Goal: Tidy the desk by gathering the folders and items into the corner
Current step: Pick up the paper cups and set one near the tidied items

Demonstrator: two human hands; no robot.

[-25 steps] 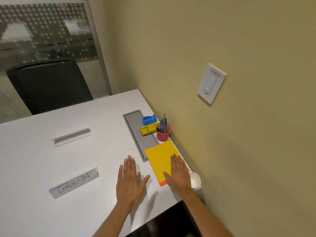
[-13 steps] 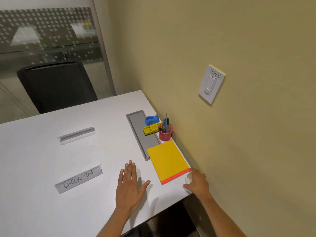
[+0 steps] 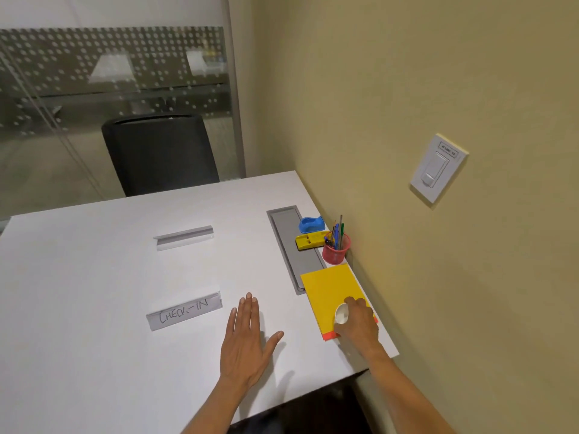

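Note:
A yellow folder [image 3: 329, 285] lies on an orange one [image 3: 329, 336] by the wall, on the white desk [image 3: 94, 292]. My right hand [image 3: 358, 321] grips a small white cup [image 3: 341, 314], tilted, over the folders' near end. My left hand [image 3: 246, 339] rests flat on the desk with fingers spread, left of the folders. Beyond the folders stand a red pen cup [image 3: 336, 250], a yellow stapler [image 3: 310, 240] and a blue tape dispenser [image 3: 310, 224].
A grey cable tray [image 3: 289, 245] is set into the desk beside the folders. Two paper name tents lie further left, one reading CHECK-IN [image 3: 185, 311], one blank [image 3: 185, 237]. A black chair [image 3: 159, 153] stands behind the desk. A wall switch [image 3: 438, 167] is at right.
My right hand left the folder, reached the white cup at the desk's right edge, picked it up and brought it over the folders. The left hand stayed flat.

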